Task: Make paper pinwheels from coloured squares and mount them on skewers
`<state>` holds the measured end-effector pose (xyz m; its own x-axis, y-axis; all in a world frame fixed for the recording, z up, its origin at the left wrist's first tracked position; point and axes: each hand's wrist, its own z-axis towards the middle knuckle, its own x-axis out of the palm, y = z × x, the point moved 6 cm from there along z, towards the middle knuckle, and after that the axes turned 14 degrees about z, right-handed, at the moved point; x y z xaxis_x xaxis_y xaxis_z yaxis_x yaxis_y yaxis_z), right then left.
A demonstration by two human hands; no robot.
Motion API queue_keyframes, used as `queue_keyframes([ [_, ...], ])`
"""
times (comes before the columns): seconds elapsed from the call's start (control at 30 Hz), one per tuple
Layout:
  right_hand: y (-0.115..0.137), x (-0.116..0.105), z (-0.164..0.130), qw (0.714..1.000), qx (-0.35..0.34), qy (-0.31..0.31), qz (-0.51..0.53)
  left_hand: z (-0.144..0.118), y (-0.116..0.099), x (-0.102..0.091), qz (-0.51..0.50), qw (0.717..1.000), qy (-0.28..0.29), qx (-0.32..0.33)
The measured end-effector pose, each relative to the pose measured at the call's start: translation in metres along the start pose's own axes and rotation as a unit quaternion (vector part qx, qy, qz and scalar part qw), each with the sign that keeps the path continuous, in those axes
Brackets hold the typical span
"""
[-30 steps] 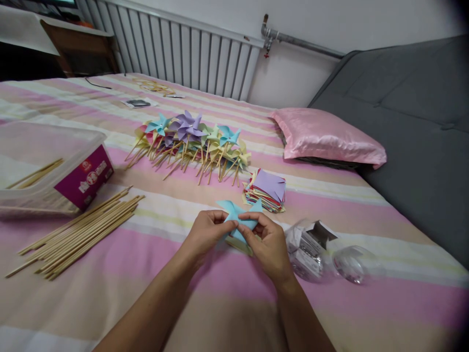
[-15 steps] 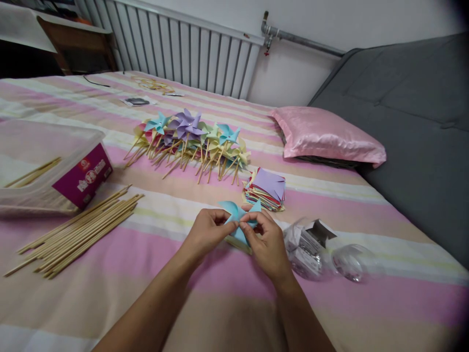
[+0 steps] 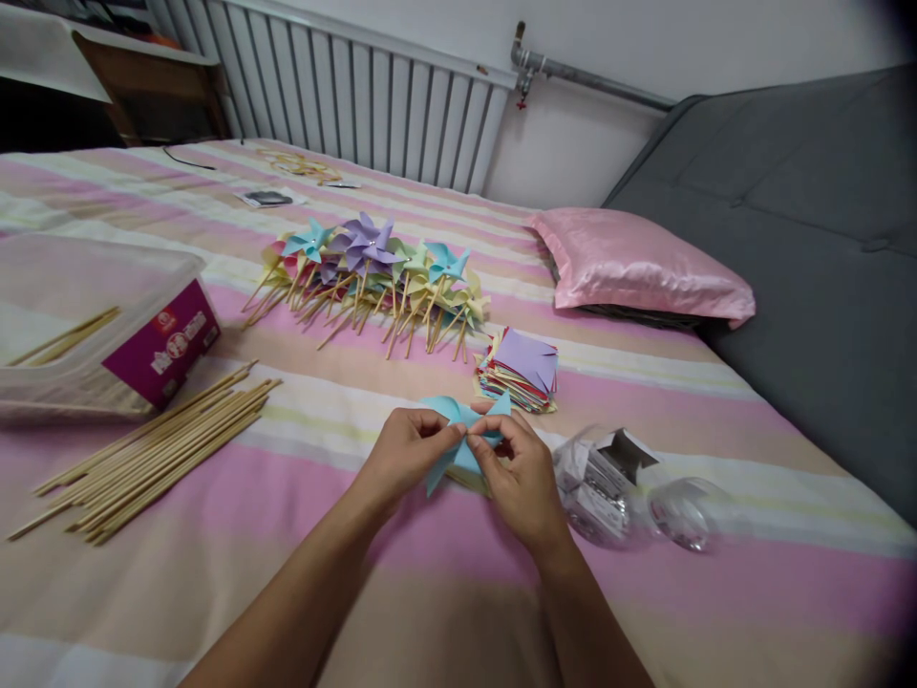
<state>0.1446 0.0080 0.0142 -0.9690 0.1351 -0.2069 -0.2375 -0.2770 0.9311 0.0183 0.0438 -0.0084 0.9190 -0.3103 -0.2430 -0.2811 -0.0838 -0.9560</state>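
A light blue paper pinwheel [image 3: 445, 409] with curled blades is pinched at its centre between my two hands. My left hand [image 3: 401, 454] presses thumb and fingers on its left side. My right hand [image 3: 520, 468] grips the centre and right side with thumb and fingertips. Whatever small piece may be at the centre is hidden by my fingers. Beneath the pinwheel there is a small pale yellow-green and blue block or stack [image 3: 469, 473], partly covered. Just beyond my right hand lies a stack of cut paper squares [image 3: 526, 358], purple on top.
Finished pinwheels on sticks [image 3: 365, 248] lie in a row farther back. At left are loose wooden sticks [image 3: 172, 454] and a clear plastic tub [image 3: 107, 315]. A clear container [image 3: 598, 487] with a small box and a clear lid [image 3: 684, 511] sit right; a pink pillow [image 3: 645, 263] lies behind.
One blade of the blue pinwheel now points down and left below my left thumb, and the left blades have shifted. Both hands stay in nearly the same place.
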Motion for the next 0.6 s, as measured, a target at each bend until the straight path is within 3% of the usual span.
queue_keyframes([
  [0.43, -0.0002, 0.0025, -0.0014, 1.000, 0.005, -0.007, -0.007, -0.0002, -0.0030, -0.0002, 0.001, 1.000, 0.009, 0.011],
  [0.6, 0.0008, 0.0005, -0.0018, 1.000, 0.003, -0.020, -0.010, -0.0022, -0.0078, 0.0035, -0.038, 0.999, 0.036, 0.015],
])
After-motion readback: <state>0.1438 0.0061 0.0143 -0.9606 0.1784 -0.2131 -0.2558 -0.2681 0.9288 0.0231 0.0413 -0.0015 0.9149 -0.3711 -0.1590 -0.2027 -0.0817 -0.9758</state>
